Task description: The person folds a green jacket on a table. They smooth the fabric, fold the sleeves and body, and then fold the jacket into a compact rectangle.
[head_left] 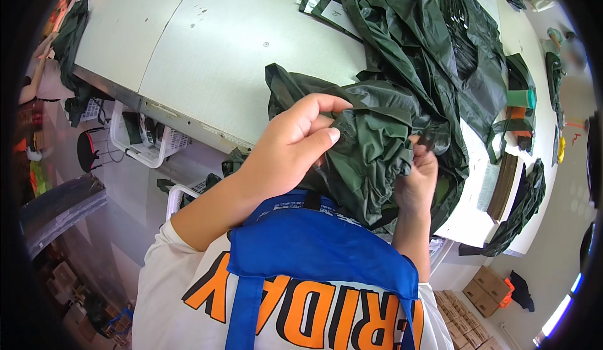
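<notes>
Head view: held glossy, wrinkled, bunched dark-green material (369,146) at frame centre, pinched in left fingers (323,139) and right fingers (424,159).

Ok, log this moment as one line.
left hand: holding crumpled green material; right hand: at its right edge; nearby: pale table, other green pieces

Thin, glossy dark green fabric (370,155) is held bunched and deeply wrinkled, gathered into folds, at the counter's (232,48) near edge.
</notes>
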{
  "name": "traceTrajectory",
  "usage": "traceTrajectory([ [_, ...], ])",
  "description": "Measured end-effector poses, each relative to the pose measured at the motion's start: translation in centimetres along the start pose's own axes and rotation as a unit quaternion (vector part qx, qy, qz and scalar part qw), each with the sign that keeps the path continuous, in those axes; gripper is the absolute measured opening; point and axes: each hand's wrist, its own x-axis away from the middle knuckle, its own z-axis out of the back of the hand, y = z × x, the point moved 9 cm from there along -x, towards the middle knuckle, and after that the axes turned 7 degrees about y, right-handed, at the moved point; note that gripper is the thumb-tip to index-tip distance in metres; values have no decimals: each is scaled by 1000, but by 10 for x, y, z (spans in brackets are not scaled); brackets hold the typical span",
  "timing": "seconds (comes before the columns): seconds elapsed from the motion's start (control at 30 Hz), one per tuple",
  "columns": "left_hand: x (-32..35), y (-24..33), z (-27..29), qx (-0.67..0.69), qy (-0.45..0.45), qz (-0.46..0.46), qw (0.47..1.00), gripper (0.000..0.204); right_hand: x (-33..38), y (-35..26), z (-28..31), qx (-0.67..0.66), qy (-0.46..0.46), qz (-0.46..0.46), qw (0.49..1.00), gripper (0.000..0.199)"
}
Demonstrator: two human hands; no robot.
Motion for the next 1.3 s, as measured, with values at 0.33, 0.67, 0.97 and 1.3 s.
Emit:
traceTrajectory([
  [0.33,21,9,-1,-45,-33,24,998,27,6,-92,-47,95,-47,230,967,41],
  [0.67,20,5,8,136,-34,26,990,18,12,-37,-80,93,-202,-44,974,12],
  [0.97,32,12,11,38,-40,-37,998,15,32,-91,-86,276,-101,311,904,27],
  [1.3,37,22,3,-45,-39,-68,996,13,41,-90,-118,371,-168,306,861,11],
])
